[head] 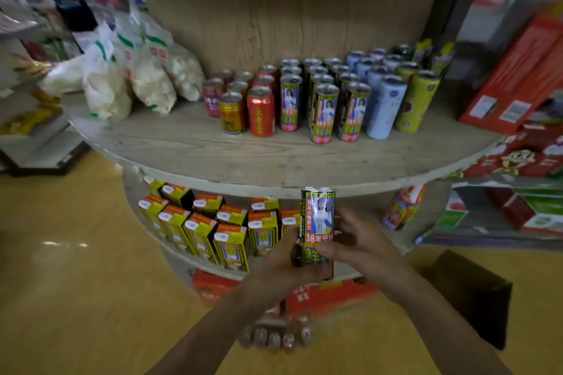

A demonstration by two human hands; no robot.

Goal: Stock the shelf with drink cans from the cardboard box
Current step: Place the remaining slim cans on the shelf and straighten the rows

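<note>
One tall green-yellow drink can (pixel 317 222) upright, just below upper shelf (pixel 182 149) edge; left grip (pixel 283 256) curled round lower body, right grip (pixel 362 240) spread loose, only touching side. Risk: one-sided hold slips; can clips shelf lip on lift, topples matching cans (pixel 324 113).

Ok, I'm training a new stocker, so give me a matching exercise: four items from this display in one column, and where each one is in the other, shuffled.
Items:
1. held can
2. white bags
3. yellow cartons
4. pale blue cans

Places:
A. on the lower shelf
B. left end of the upper shelf
C. gripped by the left hand
D. upper shelf, beside the yellow-green cans

Pairs: 1-C, 2-B, 3-A, 4-D
</note>
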